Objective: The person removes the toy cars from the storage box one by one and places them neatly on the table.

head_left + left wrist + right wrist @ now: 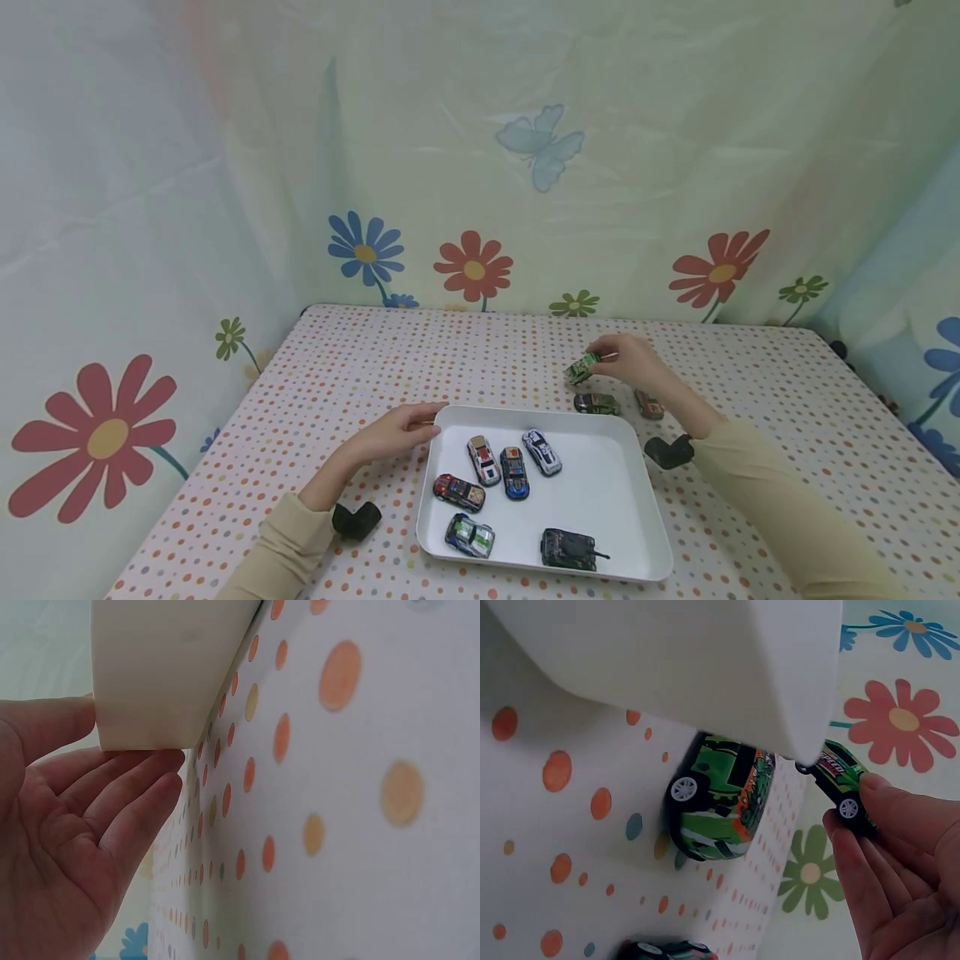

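Observation:
Between thumb and fingers, my right hand [626, 360] pinches a small green toy car [838, 778] with a white-rimmed wheel, held tilted beyond the tray's far edge. Just nearer lies a dark green toy car [597, 404] with orange markings. A red and green toy car [649, 405] sits beside my right forearm. My left hand [401, 432] is at the far left corner of the white tray [600, 492]. In the left wrist view its fairly straight fingers [139, 802] lie along the tray's outer wall, with the thumb at another side.
Inside the tray, several toy cars, among them a white one [542, 452] and a blue and black one [514, 473], stand toward the left. A dark toy tank [570, 550] is near the front edge. A dotted cloth [375, 367] covers the table; a flowered curtain [420, 150] hangs behind.

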`<state>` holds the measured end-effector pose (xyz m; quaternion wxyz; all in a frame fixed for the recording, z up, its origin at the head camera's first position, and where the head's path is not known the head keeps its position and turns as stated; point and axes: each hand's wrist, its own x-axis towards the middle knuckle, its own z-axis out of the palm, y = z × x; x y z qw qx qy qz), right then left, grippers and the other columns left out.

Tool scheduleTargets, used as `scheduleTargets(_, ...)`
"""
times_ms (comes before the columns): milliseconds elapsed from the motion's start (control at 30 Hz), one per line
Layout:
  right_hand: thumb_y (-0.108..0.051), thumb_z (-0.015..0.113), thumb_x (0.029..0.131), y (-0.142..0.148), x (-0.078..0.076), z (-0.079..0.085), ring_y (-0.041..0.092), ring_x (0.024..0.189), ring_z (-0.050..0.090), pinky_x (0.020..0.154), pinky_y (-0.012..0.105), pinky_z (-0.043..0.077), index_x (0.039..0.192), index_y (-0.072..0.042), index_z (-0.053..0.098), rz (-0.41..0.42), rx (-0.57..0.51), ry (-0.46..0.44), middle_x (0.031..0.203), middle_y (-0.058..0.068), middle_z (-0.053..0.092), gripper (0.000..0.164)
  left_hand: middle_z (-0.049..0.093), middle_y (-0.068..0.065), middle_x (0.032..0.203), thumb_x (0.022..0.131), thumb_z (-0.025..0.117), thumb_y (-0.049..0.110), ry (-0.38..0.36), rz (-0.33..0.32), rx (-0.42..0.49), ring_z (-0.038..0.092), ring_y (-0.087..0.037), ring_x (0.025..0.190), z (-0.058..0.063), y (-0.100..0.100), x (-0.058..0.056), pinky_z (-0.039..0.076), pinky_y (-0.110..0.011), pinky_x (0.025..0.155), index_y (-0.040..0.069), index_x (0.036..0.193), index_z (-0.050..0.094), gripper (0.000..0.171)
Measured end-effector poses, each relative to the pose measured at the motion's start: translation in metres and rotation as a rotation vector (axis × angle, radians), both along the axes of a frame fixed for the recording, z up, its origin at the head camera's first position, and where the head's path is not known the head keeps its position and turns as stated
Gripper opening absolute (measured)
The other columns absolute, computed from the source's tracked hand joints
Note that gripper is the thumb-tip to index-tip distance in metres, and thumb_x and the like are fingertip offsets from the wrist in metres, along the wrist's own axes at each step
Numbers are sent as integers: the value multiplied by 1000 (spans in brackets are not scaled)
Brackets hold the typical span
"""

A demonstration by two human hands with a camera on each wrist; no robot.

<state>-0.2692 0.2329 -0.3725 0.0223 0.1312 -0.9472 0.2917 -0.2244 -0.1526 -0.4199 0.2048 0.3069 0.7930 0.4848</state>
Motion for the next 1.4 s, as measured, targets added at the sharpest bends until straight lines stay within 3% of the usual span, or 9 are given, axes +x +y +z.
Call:
scheduleTargets(567,-9,71,82,15,-11,-17,38,93,60,81,50,48,103,11,63,-31,44,-97,95,21,65,30,43,-25,136,100,46,11,0,-14,29,48,-33,119,-1,0,-1,42,-36,96,-10,141,30,49)
scheduleTargets(767,-10,73,81,23,-11,-21,36,92,61,81,50,48,101,9,64,-64,118,-105,94,20,66,30,43,-25,136,100,46,11,-7,-12,28,47,-33,121,-2,-1,-1,41,-37,97,-9,141,30,49)
scheduleTargets(1200,-2,68,82,20,-9,-22,39,95,59,82,49,48,101,10,64,-50,298,-91,99,24,63,23,43,-25,136,100,46,10,-13,-17,40,47,-32,120,0,0,-1,42,-36,96,-10,141,30,49)
scheduleTargets(1400,-2,67,84,17,-7,-19,36,91,60,81,46,50,103,12,63,-51,385,-127,97,24,63,24,44,-24,135,100,46,11,-1,-11,18,47,-32,120,-1,0,-1,41,-36,97,-9,141,31,49)
